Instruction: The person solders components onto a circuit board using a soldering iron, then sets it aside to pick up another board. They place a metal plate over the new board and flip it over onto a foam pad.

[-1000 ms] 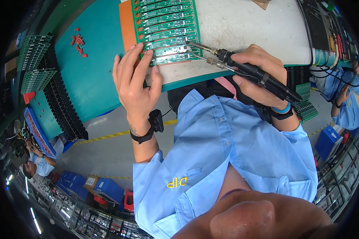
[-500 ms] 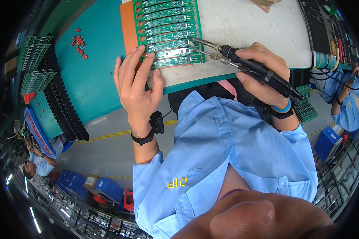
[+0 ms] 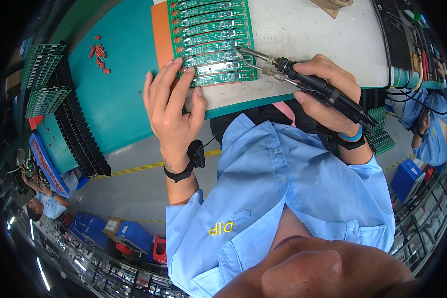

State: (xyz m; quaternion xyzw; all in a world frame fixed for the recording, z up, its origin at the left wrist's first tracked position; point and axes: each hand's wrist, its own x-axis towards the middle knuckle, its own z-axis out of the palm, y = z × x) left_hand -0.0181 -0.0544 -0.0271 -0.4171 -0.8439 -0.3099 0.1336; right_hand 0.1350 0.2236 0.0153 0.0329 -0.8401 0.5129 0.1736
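A panel of green circuit boards (image 3: 211, 37), made of several long strips side by side, lies on the white bench mat. My right hand (image 3: 328, 89) grips a black soldering iron (image 3: 328, 93) with a thin metal feed tube beside its barrel. Its tip rests at or just over the right part of one strip, in the lower half of the panel; actual contact is too small to make out. My left hand (image 3: 174, 102) is open, fingers spread, with the fingertips on the panel's lower left edge. An orange sheet (image 3: 163, 35) shows under the panel's left side.
Small red components (image 3: 99, 53) lie scattered on the teal mat (image 3: 119, 94) at left. Racks of green boards (image 3: 45, 102) stand beyond a black slotted strip (image 3: 79, 124). A wooden piece (image 3: 333, 6) sits at the back. Cables and tools line the right. Co-workers appear at both sides.
The board panel and my left hand have shifted very slightly to the right and nearer. The iron stays almost in place, its tip still by the same area.
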